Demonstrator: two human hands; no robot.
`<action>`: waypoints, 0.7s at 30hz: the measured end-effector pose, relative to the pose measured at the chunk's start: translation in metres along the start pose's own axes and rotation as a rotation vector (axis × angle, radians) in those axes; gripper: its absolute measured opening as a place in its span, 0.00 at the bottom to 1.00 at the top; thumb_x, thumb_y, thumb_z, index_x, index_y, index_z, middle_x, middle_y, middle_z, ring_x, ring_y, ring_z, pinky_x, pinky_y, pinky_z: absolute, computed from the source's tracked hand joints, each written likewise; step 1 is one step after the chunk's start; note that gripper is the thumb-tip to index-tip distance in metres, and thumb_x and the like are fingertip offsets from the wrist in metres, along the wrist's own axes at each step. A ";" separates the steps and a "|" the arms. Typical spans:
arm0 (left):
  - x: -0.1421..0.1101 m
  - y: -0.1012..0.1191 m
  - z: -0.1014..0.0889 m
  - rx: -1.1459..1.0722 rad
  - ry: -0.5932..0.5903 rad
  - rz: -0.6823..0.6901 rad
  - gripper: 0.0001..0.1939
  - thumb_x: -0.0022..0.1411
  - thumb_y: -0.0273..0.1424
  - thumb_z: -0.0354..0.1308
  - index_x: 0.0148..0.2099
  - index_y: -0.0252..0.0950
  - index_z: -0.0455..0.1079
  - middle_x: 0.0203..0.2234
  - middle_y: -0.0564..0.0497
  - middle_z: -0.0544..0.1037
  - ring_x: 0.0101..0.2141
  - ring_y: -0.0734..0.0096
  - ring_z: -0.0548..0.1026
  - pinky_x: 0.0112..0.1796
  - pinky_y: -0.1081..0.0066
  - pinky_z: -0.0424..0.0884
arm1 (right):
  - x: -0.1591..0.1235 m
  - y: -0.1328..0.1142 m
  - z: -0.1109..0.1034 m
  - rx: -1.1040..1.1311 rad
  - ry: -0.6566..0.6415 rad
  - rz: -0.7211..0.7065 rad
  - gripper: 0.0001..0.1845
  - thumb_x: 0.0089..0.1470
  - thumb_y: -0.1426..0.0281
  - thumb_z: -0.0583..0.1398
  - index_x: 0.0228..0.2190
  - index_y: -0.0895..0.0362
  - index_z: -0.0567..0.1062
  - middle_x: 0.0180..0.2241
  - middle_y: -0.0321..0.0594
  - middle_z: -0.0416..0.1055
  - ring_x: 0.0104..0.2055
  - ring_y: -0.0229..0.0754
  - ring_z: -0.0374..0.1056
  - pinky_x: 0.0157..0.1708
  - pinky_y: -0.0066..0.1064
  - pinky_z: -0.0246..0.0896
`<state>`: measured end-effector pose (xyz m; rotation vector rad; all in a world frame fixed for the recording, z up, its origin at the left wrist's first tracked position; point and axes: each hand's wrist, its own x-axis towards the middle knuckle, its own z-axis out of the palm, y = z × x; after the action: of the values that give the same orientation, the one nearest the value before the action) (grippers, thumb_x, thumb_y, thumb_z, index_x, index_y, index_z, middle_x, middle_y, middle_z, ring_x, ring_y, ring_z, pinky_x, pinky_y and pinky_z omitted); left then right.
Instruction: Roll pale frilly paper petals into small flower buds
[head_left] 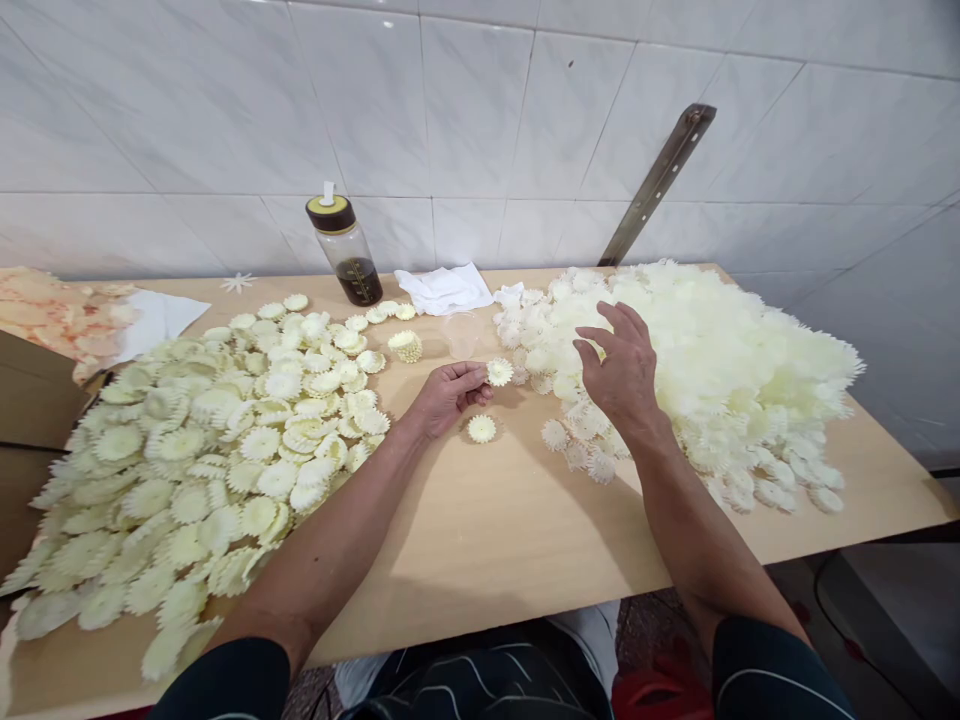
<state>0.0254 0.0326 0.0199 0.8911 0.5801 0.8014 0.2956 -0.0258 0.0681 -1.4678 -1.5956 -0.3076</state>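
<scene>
Between the thumb and fingers of my left hand is a small pale-yellow flower-shaped piece with a toothed edge, pinched just above the table. A similar flower piece lies flat on the wood right below it. My right hand is raised in front of a big heap of thin whitish petal layers, its fingers spread and curved; nothing shows between them. Loose translucent petal layers lie near its wrist. To the left of my left hand spreads a large pile of cupped flower pieces.
A bottle of dark liquid stands by the tiled wall, beside a crumpled white tissue. A short stack of flower pieces sits nearby. A metal strip leans on the wall. At far left is a cardboard box.
</scene>
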 end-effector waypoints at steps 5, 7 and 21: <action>0.002 -0.003 0.000 0.007 -0.007 -0.027 0.21 0.50 0.40 0.79 0.40 0.29 0.80 0.26 0.47 0.80 0.27 0.74 0.76 0.31 0.74 0.71 | -0.008 -0.031 0.007 0.122 -0.027 -0.040 0.07 0.65 0.65 0.65 0.41 0.50 0.84 0.52 0.47 0.80 0.57 0.55 0.74 0.57 0.54 0.73; 0.002 -0.005 0.000 0.014 -0.020 -0.032 0.21 0.52 0.40 0.78 0.40 0.29 0.80 0.26 0.47 0.80 0.27 0.74 0.76 0.31 0.74 0.70 | -0.015 -0.047 0.015 0.215 -0.102 -0.089 0.06 0.64 0.64 0.65 0.40 0.48 0.84 0.52 0.46 0.79 0.57 0.53 0.74 0.57 0.52 0.74; 0.000 -0.007 0.001 0.012 -0.070 -0.058 0.22 0.52 0.40 0.78 0.41 0.28 0.81 0.27 0.46 0.80 0.26 0.76 0.75 0.32 0.75 0.70 | -0.037 -0.057 0.050 0.265 -0.138 -0.097 0.05 0.64 0.65 0.67 0.37 0.48 0.85 0.43 0.42 0.84 0.50 0.50 0.77 0.54 0.49 0.75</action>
<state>0.0284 0.0300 0.0148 0.9060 0.5473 0.7117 0.2175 -0.0294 0.0348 -1.2327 -1.7477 -0.0466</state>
